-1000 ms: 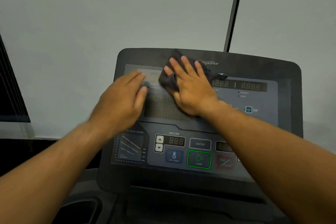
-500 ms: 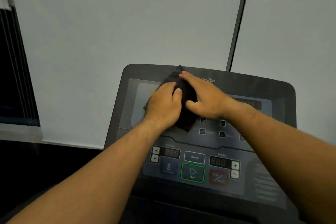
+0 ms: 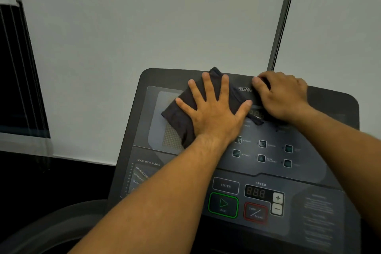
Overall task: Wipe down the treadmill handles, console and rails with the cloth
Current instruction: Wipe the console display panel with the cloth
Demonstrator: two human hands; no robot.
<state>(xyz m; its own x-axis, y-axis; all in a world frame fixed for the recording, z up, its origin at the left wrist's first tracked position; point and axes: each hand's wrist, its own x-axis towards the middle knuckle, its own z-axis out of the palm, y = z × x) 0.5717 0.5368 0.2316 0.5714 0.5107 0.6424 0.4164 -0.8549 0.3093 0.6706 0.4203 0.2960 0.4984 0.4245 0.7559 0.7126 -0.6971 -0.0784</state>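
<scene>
Head view, only angle.

- Console (image 3: 332,107): dark panel, tilted up toward the camera, filling the lower right of the view.
- Cloth (image 3: 179,115): dark grey, rumpled, lying on the upper left of the console over the screen area. One corner pokes up past the top edge.
- Left hand (image 3: 212,113): flat on the cloth, palm down, fingers straight and spread wide, pressing it to the panel. Forearm crosses the lower panel.
- Right hand (image 3: 284,97): at the console's top edge, just right of the cloth, fingers curled under, thumb beside the partly hidden logo. A strip of cloth runs under the heel of this hand. Cannot tell whether the curled fingers grip any fabric.
- The two hands are near each other; the left thumb almost meets the right hand.
- Lower panel, uncovered: ENTER key (image 3: 225,185), green START key (image 3: 223,204), red STOP key (image 3: 255,212), SPEED readout (image 3: 256,193) showing 888.
- Heart-rate chart (image 3: 142,173) at the panel's left, half hidden by the left forearm.
- Behind: pale wall (image 3: 144,27), dark upright pole (image 3: 282,16).
- Bottom left: curved grey part (image 3: 51,227), too blurred to name.
</scene>
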